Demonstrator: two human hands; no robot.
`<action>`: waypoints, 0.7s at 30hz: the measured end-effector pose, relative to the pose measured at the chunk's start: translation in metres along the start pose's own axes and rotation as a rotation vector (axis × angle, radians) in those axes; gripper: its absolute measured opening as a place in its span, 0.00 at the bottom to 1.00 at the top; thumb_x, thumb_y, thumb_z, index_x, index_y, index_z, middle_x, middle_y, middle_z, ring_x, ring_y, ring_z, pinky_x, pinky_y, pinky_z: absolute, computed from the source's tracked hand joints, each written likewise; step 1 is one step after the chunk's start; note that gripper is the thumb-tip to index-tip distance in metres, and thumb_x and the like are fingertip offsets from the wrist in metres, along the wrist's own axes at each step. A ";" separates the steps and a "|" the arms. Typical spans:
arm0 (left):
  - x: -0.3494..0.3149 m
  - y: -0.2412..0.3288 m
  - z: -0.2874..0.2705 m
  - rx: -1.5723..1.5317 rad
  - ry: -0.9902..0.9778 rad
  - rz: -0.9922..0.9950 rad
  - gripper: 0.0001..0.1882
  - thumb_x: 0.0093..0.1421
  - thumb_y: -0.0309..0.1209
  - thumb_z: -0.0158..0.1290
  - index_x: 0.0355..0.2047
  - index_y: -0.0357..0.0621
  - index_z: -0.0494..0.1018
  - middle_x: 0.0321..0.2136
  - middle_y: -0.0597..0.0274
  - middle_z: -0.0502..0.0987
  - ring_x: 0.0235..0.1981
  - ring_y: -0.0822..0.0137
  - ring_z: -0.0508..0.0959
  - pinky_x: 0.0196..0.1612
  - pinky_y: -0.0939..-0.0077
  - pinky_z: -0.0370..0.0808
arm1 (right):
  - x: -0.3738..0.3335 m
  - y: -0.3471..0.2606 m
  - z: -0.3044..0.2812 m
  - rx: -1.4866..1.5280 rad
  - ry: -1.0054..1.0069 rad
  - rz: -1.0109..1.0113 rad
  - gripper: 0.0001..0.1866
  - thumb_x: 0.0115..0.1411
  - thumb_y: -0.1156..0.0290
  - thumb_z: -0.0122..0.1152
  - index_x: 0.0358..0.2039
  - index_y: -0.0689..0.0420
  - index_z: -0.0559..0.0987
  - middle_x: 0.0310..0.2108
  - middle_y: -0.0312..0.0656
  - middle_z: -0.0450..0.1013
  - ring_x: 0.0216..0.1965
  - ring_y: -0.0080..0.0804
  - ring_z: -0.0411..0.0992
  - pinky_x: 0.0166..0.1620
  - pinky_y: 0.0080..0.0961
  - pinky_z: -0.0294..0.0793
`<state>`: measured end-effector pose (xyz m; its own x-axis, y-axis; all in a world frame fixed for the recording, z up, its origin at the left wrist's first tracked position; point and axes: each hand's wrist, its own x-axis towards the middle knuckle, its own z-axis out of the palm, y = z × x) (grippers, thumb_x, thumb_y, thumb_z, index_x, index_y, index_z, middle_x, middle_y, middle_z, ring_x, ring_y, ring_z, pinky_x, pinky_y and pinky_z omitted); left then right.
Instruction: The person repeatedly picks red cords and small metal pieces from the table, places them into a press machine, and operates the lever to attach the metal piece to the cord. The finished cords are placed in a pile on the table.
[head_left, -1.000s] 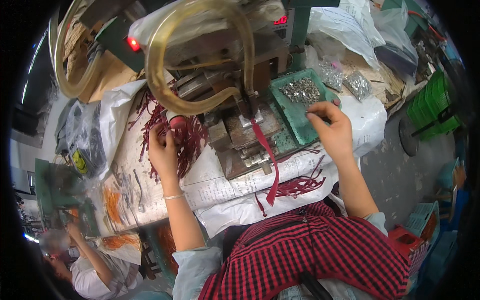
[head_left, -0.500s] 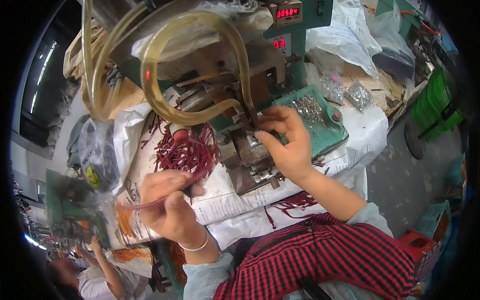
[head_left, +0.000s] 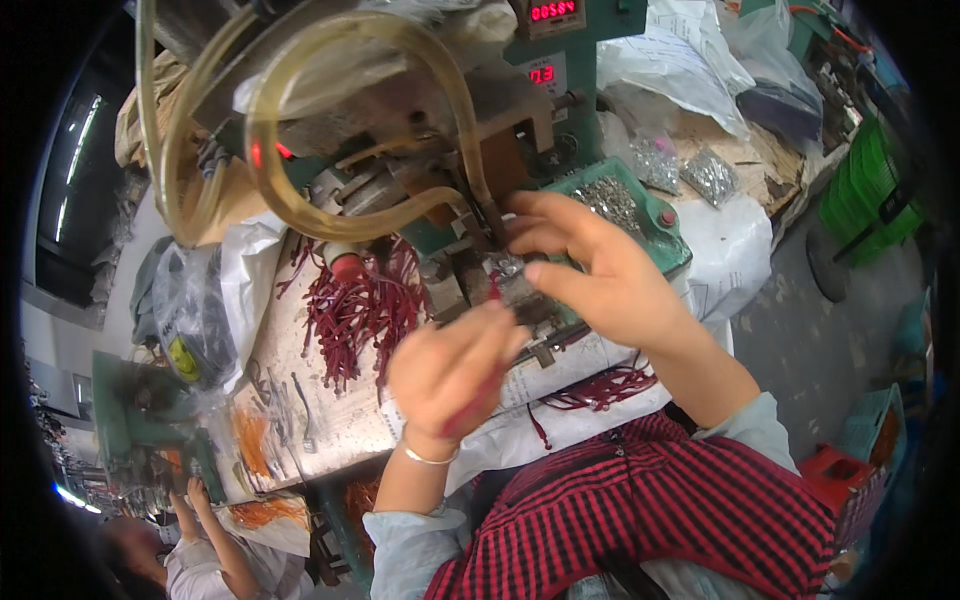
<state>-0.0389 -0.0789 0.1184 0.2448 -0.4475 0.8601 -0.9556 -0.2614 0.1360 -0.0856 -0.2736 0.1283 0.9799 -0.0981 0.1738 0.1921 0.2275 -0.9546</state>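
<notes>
My left hand [head_left: 445,370], blurred by motion, is closed on a dark red cord [head_left: 472,405]. One cord end pokes up past the fingertips towards the small metal die [head_left: 508,275] of a bench press [head_left: 505,145]; the other runs down along the palm. On the die's right side hovers my right hand [head_left: 590,265], its fingers stretched out and thumb apart. I see nothing between them, and whether the fingertips touch the press is unclear. A pile of similar red cords [head_left: 365,310] lies left of the press.
A thick yellowish hose [head_left: 262,130] loops before the press. A green tray [head_left: 665,245] of small metal parts stands on the right, with bagged metal parts [head_left: 710,175] behind. More red cords [head_left: 600,388] lie at the front edge. Another person [head_left: 215,550] works at lower left.
My left hand has moved right and inward with the red cord, from beside the pile to just before the die. My right hand stays by the die, its fingers slightly shifted.
</notes>
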 end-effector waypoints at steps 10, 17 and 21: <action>-0.012 0.003 0.044 0.077 0.042 0.112 0.15 0.48 0.22 0.74 0.36 0.44 0.83 0.28 0.61 0.83 0.23 0.68 0.80 0.22 0.78 0.72 | -0.006 0.092 -0.142 -0.664 0.661 -0.152 0.15 0.60 0.74 0.64 0.48 0.60 0.81 0.40 0.42 0.81 0.40 0.32 0.78 0.45 0.29 0.76; -0.018 -0.002 0.043 0.102 0.050 0.130 0.17 0.48 0.26 0.73 0.40 0.44 0.83 0.37 0.60 0.85 0.23 0.71 0.78 0.24 0.78 0.69 | -0.038 0.082 -0.110 -1.232 0.439 -0.005 0.06 0.51 0.72 0.71 0.30 0.56 0.83 0.33 0.43 0.76 0.44 0.48 0.74 0.48 0.44 0.73; -0.026 0.019 0.035 0.023 -0.022 -0.132 0.15 0.49 0.23 0.70 0.39 0.40 0.84 0.41 0.53 0.86 0.27 0.67 0.81 0.27 0.77 0.73 | -0.030 0.094 -0.109 -1.375 0.474 -0.028 0.07 0.50 0.70 0.71 0.30 0.55 0.83 0.33 0.42 0.75 0.46 0.48 0.74 0.48 0.44 0.73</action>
<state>-0.0581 -0.1024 0.0811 0.3718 -0.4266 0.8244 -0.9110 -0.3386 0.2356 -0.1025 -0.3549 0.0072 0.8149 -0.4535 0.3610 -0.2593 -0.8422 -0.4727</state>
